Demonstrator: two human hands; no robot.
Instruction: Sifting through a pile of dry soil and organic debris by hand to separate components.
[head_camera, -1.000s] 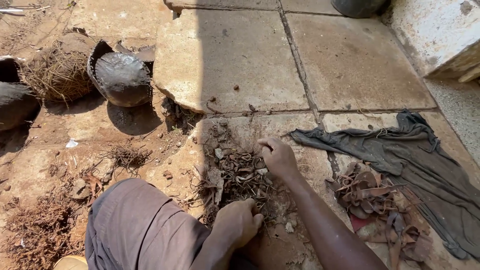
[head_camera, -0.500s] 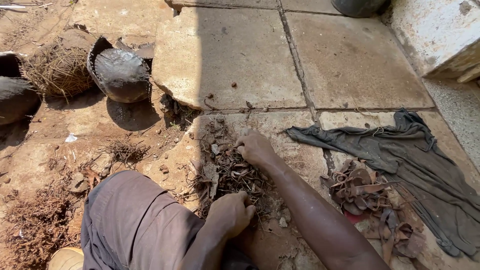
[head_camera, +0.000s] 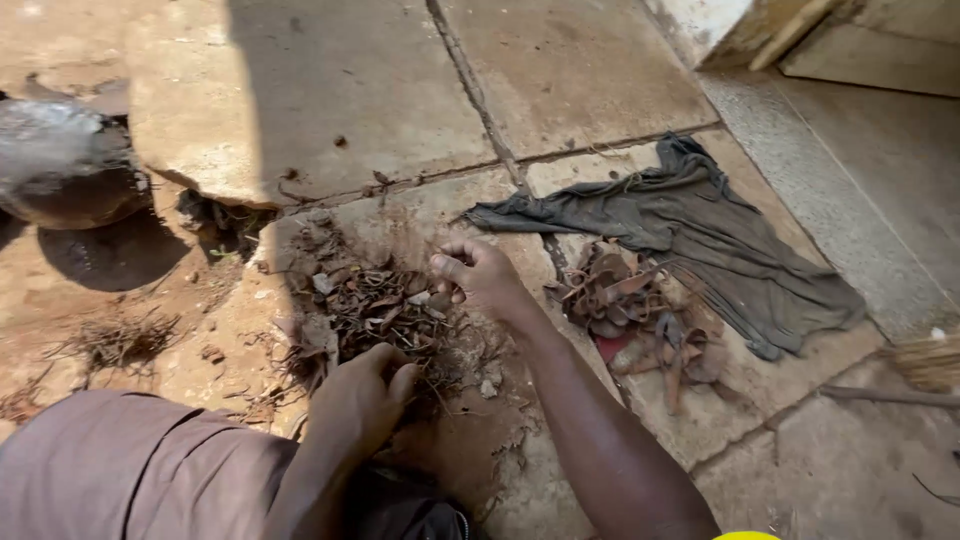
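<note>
Where slabs (head_camera: 300, 90) crack, dirt (head_camera: 110, 270), debris (head_camera: 370, 310)

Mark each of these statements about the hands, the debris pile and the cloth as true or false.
1. Both hands, left hand and right hand, are at the pile of dry leaves and twigs. True.
2. The grey cloth covers that pile. False: it lies apart, to the right.
3. The pile sits on a stone slab. False: it lies on a nearer slab.
4. Brown curled pieces lie beside the cloth. True.
</note>
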